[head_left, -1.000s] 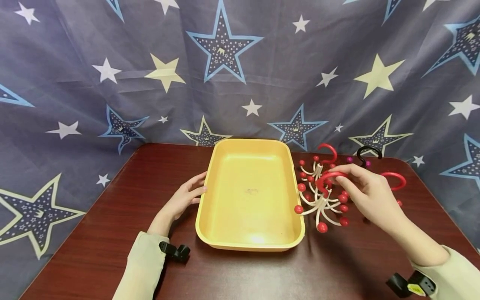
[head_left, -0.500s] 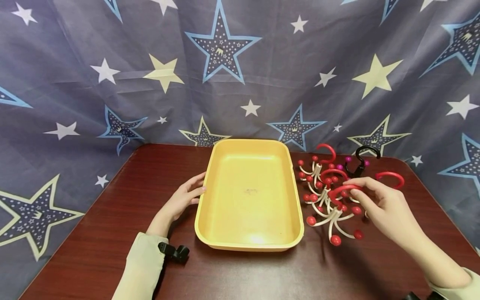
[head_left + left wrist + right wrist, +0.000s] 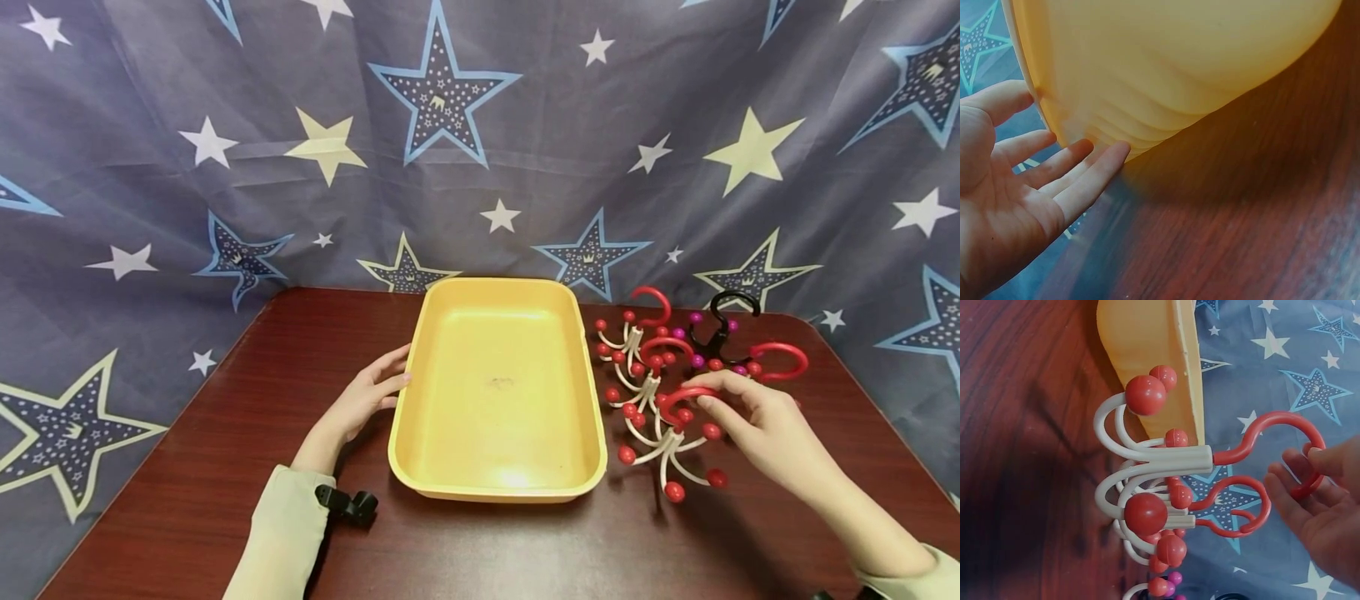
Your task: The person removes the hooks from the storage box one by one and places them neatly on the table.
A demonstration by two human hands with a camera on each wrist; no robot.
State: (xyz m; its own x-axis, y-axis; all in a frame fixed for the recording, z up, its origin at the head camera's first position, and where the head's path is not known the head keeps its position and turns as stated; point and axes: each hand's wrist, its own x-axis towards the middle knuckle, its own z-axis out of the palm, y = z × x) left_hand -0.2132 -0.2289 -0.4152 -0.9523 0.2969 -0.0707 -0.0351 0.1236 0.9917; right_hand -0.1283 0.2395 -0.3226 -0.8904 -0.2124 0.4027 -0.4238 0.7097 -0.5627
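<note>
My right hand [image 3: 765,425] pinches the red hook of a multi-arm hanger [image 3: 671,442] between thumb and fingers. This hanger has white curved arms tipped with red balls. In the right wrist view its red hook [image 3: 1285,419] runs through the fingers, and its arms point away from the hand. Two similar red-and-white hangers stand just behind it; one shows its red hook [image 3: 654,302]. My left hand [image 3: 363,396] touches the left wall of a yellow tray [image 3: 401,442]. In the left wrist view, its extended fingers [image 3: 1091,181] lie against the tray's outer side, the thumb near the rim.
Behind my right hand are a black hanger [image 3: 720,333] with purple balls and another red hook [image 3: 783,360]. The tray stands on a dark red wooden table [image 3: 480,550]. A star-patterned cloth [image 3: 480,192] hangs at the table's back edge.
My right hand has moved right and slightly nearer with the hanger, from beside the tray's right edge. It has lowered a little lately. The left hand and tray have stayed in place.
</note>
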